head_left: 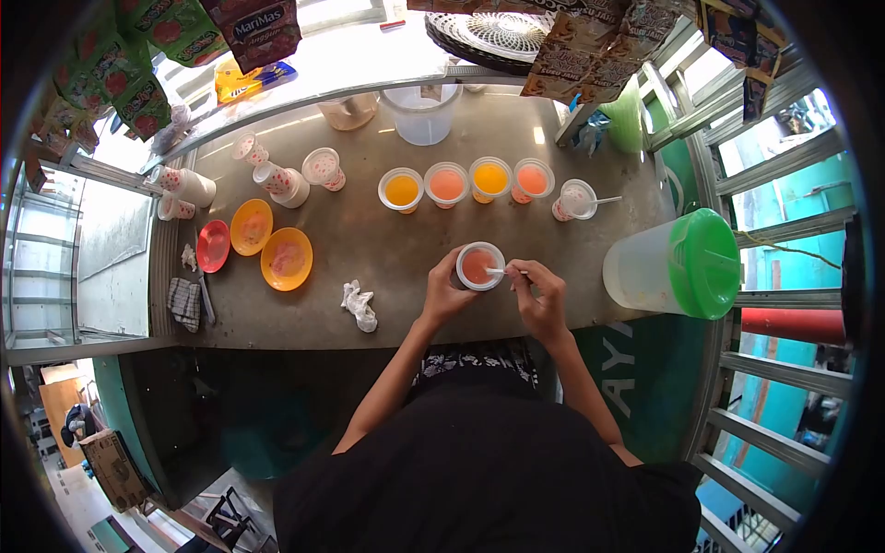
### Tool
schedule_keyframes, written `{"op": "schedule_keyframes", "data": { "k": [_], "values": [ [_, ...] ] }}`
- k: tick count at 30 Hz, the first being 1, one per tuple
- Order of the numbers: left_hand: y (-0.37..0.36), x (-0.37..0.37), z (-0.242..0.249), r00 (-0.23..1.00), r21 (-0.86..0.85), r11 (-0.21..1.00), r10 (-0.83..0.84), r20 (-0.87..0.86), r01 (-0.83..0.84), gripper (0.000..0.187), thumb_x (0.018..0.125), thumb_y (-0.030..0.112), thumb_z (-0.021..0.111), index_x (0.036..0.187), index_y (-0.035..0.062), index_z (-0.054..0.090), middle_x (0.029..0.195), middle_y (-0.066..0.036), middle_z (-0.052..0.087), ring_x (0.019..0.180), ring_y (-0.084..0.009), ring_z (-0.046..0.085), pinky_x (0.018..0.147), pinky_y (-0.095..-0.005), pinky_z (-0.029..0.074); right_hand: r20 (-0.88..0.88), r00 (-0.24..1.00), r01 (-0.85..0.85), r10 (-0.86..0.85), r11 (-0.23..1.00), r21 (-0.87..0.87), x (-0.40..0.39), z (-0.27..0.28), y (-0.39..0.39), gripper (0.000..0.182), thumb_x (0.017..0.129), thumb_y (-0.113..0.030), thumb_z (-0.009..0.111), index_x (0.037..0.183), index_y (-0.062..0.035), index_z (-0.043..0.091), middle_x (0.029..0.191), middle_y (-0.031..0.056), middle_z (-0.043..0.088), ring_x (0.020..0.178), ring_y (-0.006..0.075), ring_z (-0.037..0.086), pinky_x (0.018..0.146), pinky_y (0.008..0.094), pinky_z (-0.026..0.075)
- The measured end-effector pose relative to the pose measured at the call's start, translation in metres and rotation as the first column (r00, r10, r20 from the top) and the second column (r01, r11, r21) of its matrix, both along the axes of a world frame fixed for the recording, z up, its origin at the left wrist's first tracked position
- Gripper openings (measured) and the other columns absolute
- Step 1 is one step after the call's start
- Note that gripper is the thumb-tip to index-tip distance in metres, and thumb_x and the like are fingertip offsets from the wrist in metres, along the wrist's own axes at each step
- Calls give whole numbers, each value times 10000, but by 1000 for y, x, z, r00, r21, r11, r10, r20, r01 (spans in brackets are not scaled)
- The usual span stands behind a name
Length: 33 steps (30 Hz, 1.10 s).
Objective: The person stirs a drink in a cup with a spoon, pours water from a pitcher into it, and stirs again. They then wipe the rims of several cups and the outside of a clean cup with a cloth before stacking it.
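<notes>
A plastic cup (468, 284) with a reddish-pink drink stands near the front of the metal table, directly before me. My left hand (446, 293) is wrapped around its left side. The thumb and fingers of my right hand (540, 297) pinch the handle of a white spoon (495, 271), whose other end dips into the drink. Beyond my hands is a row of several filled cups, among them an orange drink (402, 191) and a pink drink (447, 185). At the row's right end, another cup (576, 200) holds a spoon that sticks out sideways.
A large container with a green lid (712, 263) lies to the right. Orange plates (286, 284), a red plate (213, 246) and stacked cups (196, 189) are at left. A crumpled tissue (359, 306) lies closer. A clear bucket (422, 120) stands behind; sachets (253, 32) hang overhead.
</notes>
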<state>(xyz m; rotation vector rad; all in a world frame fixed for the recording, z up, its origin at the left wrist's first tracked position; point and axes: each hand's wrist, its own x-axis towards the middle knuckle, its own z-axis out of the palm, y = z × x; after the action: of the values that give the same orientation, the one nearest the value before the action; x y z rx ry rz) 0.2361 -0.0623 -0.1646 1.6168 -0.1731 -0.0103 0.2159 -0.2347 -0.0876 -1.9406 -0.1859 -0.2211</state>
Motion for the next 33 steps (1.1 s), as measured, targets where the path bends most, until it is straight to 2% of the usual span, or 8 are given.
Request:
{"op": "schedule_keyframes", "data": {
  "k": [4,7,13,16,22,25,28,33],
  "values": [
    [9,1,-1,1000,5,1000,-18,7,18,563,651,78,809,1172,14,605,1086,-103,677,1024,-179,645,907,-309,491,-9,999,39,-38,995,91,4,4,6,80,888,-15,633,952,20,664,820,108,658,637,137,580,592,269,459],
    [12,3,-5,1000,-87,996,-20,-7,19,553,665,63,797,1180,16,601,1097,-95,673,1030,-174,641,908,-308,491,60,997,50,-53,997,56,8,11,9,82,889,-9,626,955,21,665,824,112,661,639,146,582,595,271,461],
    [18,9,-13,995,-5,996,-95,-30,95,566,671,72,803,1195,24,595,1106,-92,669,1034,-171,638,909,-310,493,92,993,-59,72,989,-133,11,7,14,87,891,-18,622,956,22,664,837,131,668,641,167,598,591,273,467],
    [20,11,-22,991,-23,992,-122,-58,121,571,673,85,805,1199,25,591,1113,-98,668,1035,-186,642,908,-315,493,-87,996,-37,28,994,-106,7,3,16,92,887,-27,630,954,26,664,836,138,667,641,168,602,591,275,471],
    [23,13,-21,991,74,989,-131,19,130,543,694,114,794,1189,16,595,1087,-86,668,1022,-158,636,893,-303,496,34,999,42,-42,999,14,8,12,17,64,890,-7,631,932,16,672,837,102,667,667,122,601,593,257,464],
    [24,12,-25,992,73,989,-129,15,127,597,657,100,804,1208,16,588,1137,-131,661,1056,-238,642,918,-334,490,171,985,13,8,992,-123,9,13,19,84,873,5,631,946,30,663,835,147,664,637,174,600,593,281,472],
    [23,12,-29,992,45,991,-128,-5,128,606,654,107,810,1210,20,588,1149,-136,654,1061,-251,639,917,-340,491,135,989,-34,58,984,-173,8,4,20,78,871,11,630,939,29,663,824,150,657,641,175,610,592,278,472],
    [24,12,-25,990,74,988,-137,15,136,605,670,124,819,1217,20,583,1144,-116,651,1064,-218,629,916,-330,490,-40,998,56,-55,998,32,7,-5,14,87,878,5,629,955,22,666,796,112,654,629,140,600,575,276,461]
  ]
}}
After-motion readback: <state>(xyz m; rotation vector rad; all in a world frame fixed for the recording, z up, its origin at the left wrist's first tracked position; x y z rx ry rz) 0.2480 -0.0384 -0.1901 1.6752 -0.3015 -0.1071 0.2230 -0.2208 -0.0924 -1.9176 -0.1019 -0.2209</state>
